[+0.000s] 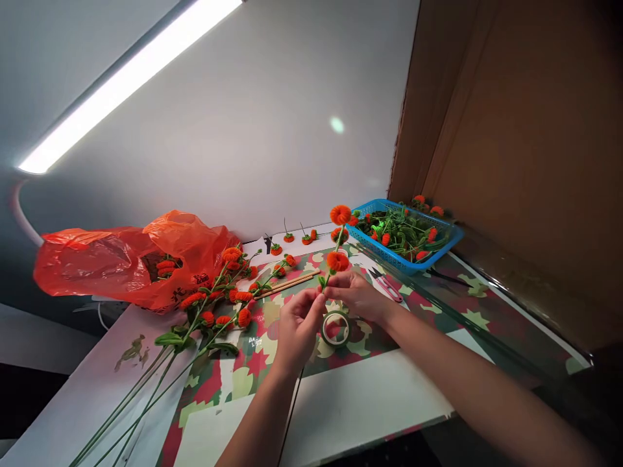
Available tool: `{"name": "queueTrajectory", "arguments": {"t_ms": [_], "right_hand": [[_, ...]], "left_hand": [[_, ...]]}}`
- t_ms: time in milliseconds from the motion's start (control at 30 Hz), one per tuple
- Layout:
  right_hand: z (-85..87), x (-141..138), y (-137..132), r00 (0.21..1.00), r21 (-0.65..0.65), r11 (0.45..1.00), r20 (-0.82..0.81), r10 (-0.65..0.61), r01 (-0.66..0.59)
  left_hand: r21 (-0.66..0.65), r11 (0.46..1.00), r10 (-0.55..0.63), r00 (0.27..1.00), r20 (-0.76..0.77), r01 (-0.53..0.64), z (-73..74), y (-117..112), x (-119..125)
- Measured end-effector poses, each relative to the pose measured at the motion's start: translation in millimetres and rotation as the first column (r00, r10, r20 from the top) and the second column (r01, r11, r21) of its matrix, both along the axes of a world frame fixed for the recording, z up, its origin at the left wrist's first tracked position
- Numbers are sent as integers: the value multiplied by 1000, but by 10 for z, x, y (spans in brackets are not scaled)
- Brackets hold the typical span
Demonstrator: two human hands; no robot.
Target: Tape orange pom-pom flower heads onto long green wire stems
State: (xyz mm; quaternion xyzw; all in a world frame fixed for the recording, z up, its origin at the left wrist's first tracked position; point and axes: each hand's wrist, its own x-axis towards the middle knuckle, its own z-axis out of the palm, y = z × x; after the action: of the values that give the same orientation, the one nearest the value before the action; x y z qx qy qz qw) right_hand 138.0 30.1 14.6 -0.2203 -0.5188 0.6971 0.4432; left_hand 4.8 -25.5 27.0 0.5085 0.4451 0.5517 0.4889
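- The left hand [299, 318] has its thumb and fingertips pinched around the orange-flowered stem [337, 261], near a small green leaf.
- The right hand [357, 293] also grips narrowly at that spot, its fingertips meeting the left hand's; exactly which part each one presses cannot be told.
- The stem is held above the table [92, 402], in front of the person, near the middle of the view.
- Its long axis runs upward and away, close to upright in view and tilted slightly right, with blooms spaced along it and one at the far tip.
- Just below the hands is a tape roll [335, 329], with small scissors [387, 285] beyond the right hand.
- Left of the hands, a bunch of finished stems [243, 296] lies slantwise, blooms toward the upper right, bare ends toward the lower left.
- A blue basket [413, 267] stands at the far right, holding more blooms and greenery.
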Motion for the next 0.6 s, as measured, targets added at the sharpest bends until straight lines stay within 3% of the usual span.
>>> {"name": "queueTrajectory", "arguments": {"t_ms": [67,167,233,300,367,433,500,600], "right_hand": [[-16,25,17,992,33,992,-3,125,-124],[-39,23,21,987,40,987,-26,158,-157],[-43,1,7,991,24,992,-45,124,-123],[-35,-24,-12,997,6,998,-58,58,-58],[-21,-47,-24,998,-23,999,-57,-26,24],[-7,-65,-29,993,-66,992,-47,-108,105],[2,-81,-30,986,-106,982,-27,-163,159],[5,-95,-34,981,-118,974,-10,-193,191]], "left_hand": [[-113,980,-133,957,259,167,-9,5,-7],[-193,905,-220,805,551,379,-20,0,-7],[-207,873,-213,727,653,442,-30,0,3],[-233,877,-177,733,657,421,-40,7,19],[-261,925,-108,849,517,277,-49,13,34],[-193,981,17,972,236,29,-53,6,42],[-12,983,182,982,-49,-182,-54,-15,41],[202,942,313,915,-255,-267,-54,-45,30]]}}
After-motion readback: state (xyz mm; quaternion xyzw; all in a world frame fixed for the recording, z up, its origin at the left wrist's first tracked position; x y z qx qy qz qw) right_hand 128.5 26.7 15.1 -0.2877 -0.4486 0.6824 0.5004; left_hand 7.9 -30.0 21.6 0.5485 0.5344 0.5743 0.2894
